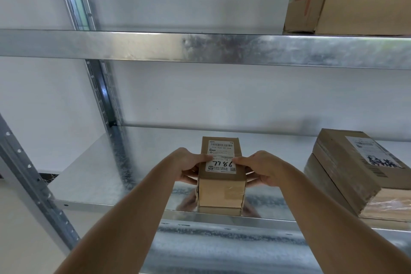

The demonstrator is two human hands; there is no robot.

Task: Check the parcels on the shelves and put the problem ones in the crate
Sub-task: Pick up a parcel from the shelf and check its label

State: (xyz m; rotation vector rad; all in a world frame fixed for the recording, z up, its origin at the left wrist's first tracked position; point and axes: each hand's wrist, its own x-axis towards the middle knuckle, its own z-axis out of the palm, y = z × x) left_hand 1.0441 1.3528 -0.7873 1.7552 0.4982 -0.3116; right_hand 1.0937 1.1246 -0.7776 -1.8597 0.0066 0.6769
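A small cardboard box (221, 173) sits near the front edge of the lower shelf (93, 176), at about six o'clock in the view. The left hand (189, 167) and right hand (259, 169) each have a grip on one side of it, fingers curled round the walls and thumbs pressed on the label (220, 156) on top (a handwritten number is on it). It looks light and stiff, its taped faces probably a bit slick, so holding the two opposite walls seems sound. A bigger parcel (355, 171) lies at three o'clock, another box (347, 4) at one o'clock on the upper shelf. No crate is in view.
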